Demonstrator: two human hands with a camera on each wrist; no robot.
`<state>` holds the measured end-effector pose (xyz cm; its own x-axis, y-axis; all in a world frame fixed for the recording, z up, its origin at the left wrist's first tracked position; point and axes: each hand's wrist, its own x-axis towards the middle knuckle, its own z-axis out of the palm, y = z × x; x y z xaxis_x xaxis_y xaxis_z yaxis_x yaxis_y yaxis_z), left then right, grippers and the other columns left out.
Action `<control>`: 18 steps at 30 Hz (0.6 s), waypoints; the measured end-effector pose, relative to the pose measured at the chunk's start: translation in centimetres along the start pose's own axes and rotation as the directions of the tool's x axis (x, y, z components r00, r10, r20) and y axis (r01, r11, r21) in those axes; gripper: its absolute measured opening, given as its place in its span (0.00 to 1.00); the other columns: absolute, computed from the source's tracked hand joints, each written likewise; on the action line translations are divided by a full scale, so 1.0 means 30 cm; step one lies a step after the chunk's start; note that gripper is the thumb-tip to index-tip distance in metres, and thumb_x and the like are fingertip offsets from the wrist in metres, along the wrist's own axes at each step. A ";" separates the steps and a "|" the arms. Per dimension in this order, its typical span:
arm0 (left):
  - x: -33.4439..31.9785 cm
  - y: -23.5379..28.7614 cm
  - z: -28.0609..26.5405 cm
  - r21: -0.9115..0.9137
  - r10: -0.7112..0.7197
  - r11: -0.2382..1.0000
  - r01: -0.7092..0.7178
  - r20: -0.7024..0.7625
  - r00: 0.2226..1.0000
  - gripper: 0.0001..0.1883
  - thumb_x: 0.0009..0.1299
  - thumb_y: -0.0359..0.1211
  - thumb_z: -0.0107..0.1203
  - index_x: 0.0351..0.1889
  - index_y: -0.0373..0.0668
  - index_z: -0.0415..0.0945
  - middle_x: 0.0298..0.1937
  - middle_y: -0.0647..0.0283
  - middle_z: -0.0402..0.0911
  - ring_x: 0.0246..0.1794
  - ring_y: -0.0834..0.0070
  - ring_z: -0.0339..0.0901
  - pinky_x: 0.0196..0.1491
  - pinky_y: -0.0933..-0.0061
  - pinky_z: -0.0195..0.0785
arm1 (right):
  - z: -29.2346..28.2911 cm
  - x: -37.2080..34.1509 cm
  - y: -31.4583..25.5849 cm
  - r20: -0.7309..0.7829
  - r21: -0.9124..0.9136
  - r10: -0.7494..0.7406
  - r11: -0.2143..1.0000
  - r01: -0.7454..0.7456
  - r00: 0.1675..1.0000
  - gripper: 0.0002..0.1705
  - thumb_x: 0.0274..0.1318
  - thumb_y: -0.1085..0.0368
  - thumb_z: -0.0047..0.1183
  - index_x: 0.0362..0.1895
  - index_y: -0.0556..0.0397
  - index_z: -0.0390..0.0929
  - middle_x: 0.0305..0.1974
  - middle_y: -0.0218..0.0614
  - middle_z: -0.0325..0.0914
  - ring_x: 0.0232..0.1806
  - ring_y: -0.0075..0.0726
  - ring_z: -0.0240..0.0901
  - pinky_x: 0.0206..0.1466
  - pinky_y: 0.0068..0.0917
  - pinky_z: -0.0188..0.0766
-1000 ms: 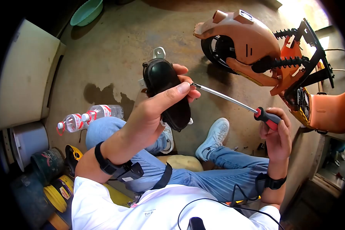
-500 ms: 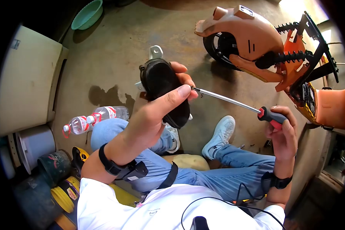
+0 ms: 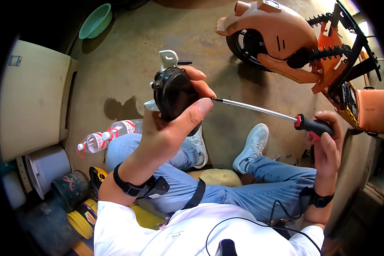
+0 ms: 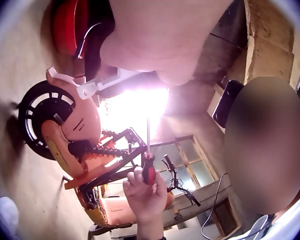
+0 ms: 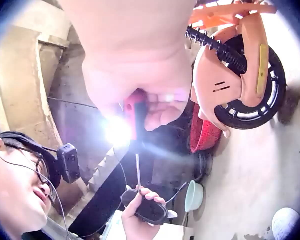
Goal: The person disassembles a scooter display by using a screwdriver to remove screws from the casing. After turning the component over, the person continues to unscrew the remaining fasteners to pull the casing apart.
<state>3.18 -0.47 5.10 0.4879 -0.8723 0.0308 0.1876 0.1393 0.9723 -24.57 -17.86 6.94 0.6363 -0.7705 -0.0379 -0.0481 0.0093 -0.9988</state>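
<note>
A black oval, rounded part (image 3: pixel 171 94) with white mounting brackets (image 3: pixel 168 59) is held by my left hand (image 3: pixel 175 128) in front of the knees. A short dark lead sticks out beside the upper bracket. The left thumb and forefinger meet at the screwdriver's tip; whatever is between them is too small to make out. My right hand (image 3: pixel 328 149) grips the screwdriver (image 3: pixel 313 126) by its red and black handle, its steel shaft pointing left. In the right wrist view the shaft reaches the left fingertips beside the black part (image 5: pixel 149 211).
An orange scooter (image 3: pixel 281 42) with black springs lies on the concrete floor at the upper right. Two plastic bottles (image 3: pixel 94 142) stand by the left knee. A green basin (image 3: pixel 96 21), a pale cabinet (image 3: pixel 34 98) and several buckets (image 3: pixel 70 187) line the left side.
The black part has turned in my left hand, so its long face looks foreshortened and the upper bracket shows more. My right hand and the screwdriver handle sit slightly farther right in view.
</note>
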 end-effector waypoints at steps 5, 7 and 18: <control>0.000 -0.003 0.005 0.073 -0.004 0.997 0.006 -0.025 1.000 0.18 0.70 0.24 0.56 0.58 0.39 0.67 0.43 0.65 0.79 0.45 0.83 0.73 0.50 0.79 0.67 | -0.023 0.018 0.010 0.167 -0.092 -0.175 0.977 0.192 0.970 0.25 0.45 0.65 0.52 0.52 0.58 0.73 0.46 0.42 0.66 0.42 0.32 0.68 0.42 0.24 0.68; 0.001 -0.002 0.004 0.048 -0.014 0.999 0.014 -0.017 1.000 0.18 0.70 0.23 0.56 0.58 0.39 0.67 0.43 0.65 0.79 0.44 0.83 0.73 0.50 0.79 0.67 | -0.015 0.020 0.013 0.147 -0.104 -0.205 0.970 0.221 0.968 0.23 0.51 0.61 0.52 0.52 0.59 0.72 0.46 0.41 0.67 0.41 0.29 0.69 0.42 0.23 0.68; 0.015 0.016 0.031 -0.059 -0.260 0.964 0.260 -0.009 0.965 0.36 0.62 0.28 0.62 0.68 0.33 0.59 0.48 0.61 0.77 0.49 0.75 0.75 0.54 0.74 0.66 | -0.061 -0.008 0.014 -0.035 -0.055 -0.011 0.998 0.009 0.999 0.32 0.68 0.44 0.43 0.58 0.62 0.66 0.42 0.35 0.71 0.30 0.20 0.66 0.31 0.17 0.62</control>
<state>2.70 -1.24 5.80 0.4295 -0.8745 -0.2255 0.3575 -0.0647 0.9317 -26.14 -18.83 6.58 0.6098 -0.7922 -0.0258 -0.0843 -0.0324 -0.9959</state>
